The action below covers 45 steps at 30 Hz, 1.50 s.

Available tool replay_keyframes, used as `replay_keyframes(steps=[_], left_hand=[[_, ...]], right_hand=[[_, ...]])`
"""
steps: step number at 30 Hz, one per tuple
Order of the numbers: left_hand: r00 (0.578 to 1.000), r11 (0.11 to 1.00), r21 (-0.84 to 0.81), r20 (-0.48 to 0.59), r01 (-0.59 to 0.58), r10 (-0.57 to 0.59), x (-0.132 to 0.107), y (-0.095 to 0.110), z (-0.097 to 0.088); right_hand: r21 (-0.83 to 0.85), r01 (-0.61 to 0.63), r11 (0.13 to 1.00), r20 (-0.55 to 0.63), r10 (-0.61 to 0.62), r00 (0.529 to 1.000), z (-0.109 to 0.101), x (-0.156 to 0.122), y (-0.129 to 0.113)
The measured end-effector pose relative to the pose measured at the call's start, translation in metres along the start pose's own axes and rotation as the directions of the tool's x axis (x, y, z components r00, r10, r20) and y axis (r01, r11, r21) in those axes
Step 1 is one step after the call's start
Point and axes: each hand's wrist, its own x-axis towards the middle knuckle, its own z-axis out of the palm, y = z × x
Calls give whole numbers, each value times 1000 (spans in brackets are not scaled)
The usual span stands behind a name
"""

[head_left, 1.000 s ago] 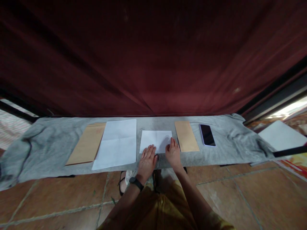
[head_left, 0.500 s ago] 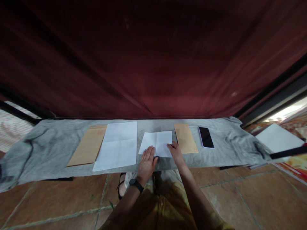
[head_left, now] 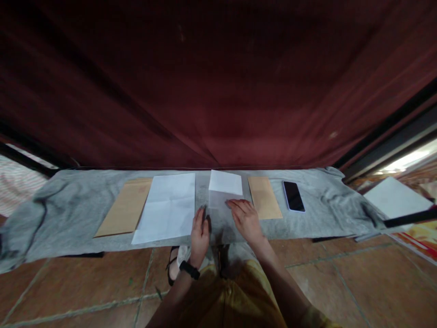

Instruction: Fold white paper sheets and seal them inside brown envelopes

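Observation:
A small creased sheet of white paper [head_left: 225,183] lies in the middle of the grey cloth, its fold running crosswise; the far half is bright and the near half lies in shadow. My right hand [head_left: 244,218] rests its outstretched fingertips at the near right part of this sheet. Apart from the small sheet, my left hand [head_left: 200,237] has its fingers extended, holding nothing, close to the right edge of the larger white paper [head_left: 169,209]. Just right of my right hand is a brown envelope [head_left: 264,198].
More brown envelopes [head_left: 124,207] lie partly under the larger white paper on the left. A phone [head_left: 294,197] sits on the grey cloth [head_left: 327,205] at the right. A dark red curtain [head_left: 218,114] hangs behind the cloth's far edge.
The small sheet has turned and moved a little away from me, its crease now crosswise. My left hand has come off it leftward; my right hand has gone from pinching its edge to stretched fingers.

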Motion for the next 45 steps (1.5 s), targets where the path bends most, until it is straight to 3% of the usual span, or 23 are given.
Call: replay_keyframes(steps=[3,8,11,14,17,21,25,28,33,36,40,45], left_hand=[[998,997,-71,-64,21,-25,-3,-5,-4],[1000,991,-130,-20,10,-13,-6,3,-14],[997,988,-143,62,55,-46,2,9,-20],[976,994,-94,217,48,-27,17,13,-22],[916,992,-4,385,-123,115,34,18,-17],[785,911,129,563,-392,258,49,22,0],[656,798,220,706,-562,267,54,24,16],[616,737,276,752,-617,234,53,24,24],[625,690,334,750,-642,218,48,20,26],[644,690,348,731,-634,223,47,18,28],[682,710,360,695,-605,229,49,18,34],[725,735,375,650,-566,227,55,12,41]], right_hand=[[-92,3,996,103,7,995,22,-28,-3],[-101,78,992,240,-52,969,45,-66,-6],[-104,55,993,256,-27,966,49,-79,-5],[-79,48,996,268,-25,963,51,-88,-3],[-42,20,999,249,-9,968,49,-94,-1],[9,-35,999,230,32,973,41,-102,7],[61,-75,995,225,59,973,34,-107,20],[94,-105,990,233,80,969,31,-111,25],[213,-115,970,279,53,959,27,-112,32],[227,-189,955,225,138,965,29,-98,39],[140,-216,966,172,191,966,43,-62,50],[-36,-166,986,213,170,962,68,-30,57]])
